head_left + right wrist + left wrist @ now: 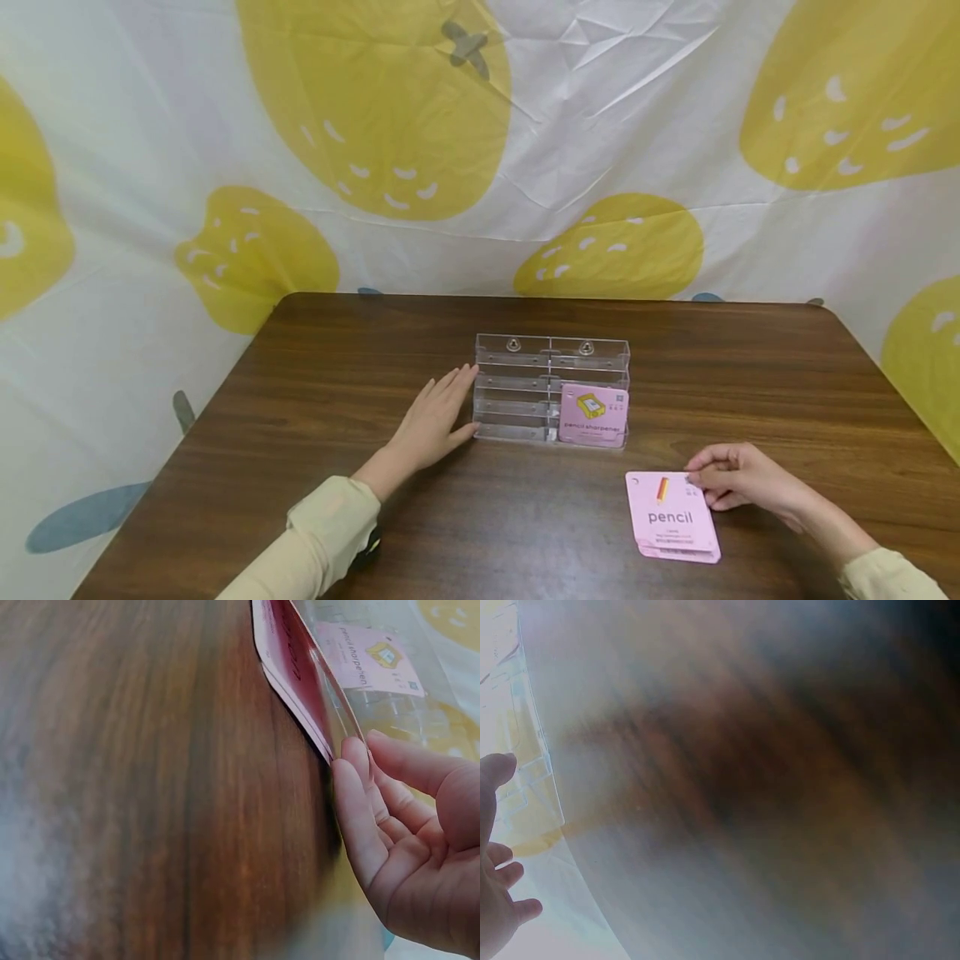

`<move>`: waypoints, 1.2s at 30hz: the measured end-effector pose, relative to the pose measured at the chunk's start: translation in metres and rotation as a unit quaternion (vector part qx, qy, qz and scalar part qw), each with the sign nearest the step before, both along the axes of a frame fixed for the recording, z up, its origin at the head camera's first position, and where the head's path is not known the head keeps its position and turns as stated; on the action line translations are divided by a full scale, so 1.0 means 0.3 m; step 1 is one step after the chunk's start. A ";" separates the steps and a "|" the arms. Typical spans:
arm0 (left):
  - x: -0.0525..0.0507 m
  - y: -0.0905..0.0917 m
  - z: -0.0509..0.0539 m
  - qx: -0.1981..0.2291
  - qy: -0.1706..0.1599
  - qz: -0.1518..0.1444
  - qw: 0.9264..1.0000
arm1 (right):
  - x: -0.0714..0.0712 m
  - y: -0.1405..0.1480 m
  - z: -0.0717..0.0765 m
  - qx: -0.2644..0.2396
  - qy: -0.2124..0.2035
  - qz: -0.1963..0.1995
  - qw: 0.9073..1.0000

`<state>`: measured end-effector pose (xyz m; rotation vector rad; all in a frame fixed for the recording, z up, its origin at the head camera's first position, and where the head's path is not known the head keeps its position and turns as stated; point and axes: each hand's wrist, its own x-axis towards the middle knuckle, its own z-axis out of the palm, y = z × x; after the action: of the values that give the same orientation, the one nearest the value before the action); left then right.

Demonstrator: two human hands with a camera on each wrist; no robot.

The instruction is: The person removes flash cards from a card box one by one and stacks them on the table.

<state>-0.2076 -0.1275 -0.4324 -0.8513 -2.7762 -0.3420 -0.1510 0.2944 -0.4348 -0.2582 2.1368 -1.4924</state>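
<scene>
A clear plastic card holder with two columns of tiered pockets stands mid-table. My left hand rests against its left side, fingers straight and thumb apart. In the left wrist view that hand shows at the left edge by the holder. A pink pencil sharpener card sits in the holder's lower right pocket. At the front right, my right hand pinches the upper right corner of a pink pencil card. In the right wrist view, this card is tilted up off other pink cards beneath it.
The brown wooden table has rounded back corners. Behind it hangs a white cloth printed with yellow fruit. A dark band shows at my left sleeve's cuff.
</scene>
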 end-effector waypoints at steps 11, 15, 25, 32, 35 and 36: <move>0.002 0.000 0.004 -0.004 -0.005 0.002 1.000 | 0.005 -0.008 0.024 0.033 -0.003 -0.014 0.999; 0.004 0.001 0.006 -0.003 -0.006 0.003 1.000 | 0.006 0.001 0.055 0.060 -0.005 -0.031 0.998; 0.002 0.002 0.001 -0.002 -0.004 0.002 1.000 | -0.022 -0.016 0.111 0.074 0.044 -0.028 0.996; -0.001 0.002 -0.001 -0.005 -0.004 0.003 1.000 | -0.042 -0.077 0.143 0.065 0.062 -0.014 0.996; -0.002 0.002 -0.001 -0.004 -0.004 0.003 1.000 | -0.051 -0.096 0.157 0.061 0.069 -0.007 0.996; -0.002 0.002 -0.001 -0.003 -0.005 0.002 1.000 | -0.055 -0.101 0.162 0.060 0.071 -0.005 0.996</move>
<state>-0.2081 -0.1270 -0.4328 -0.8467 -2.7885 -0.3373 -0.1674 0.2641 -0.3864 -0.3202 2.3327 -1.3815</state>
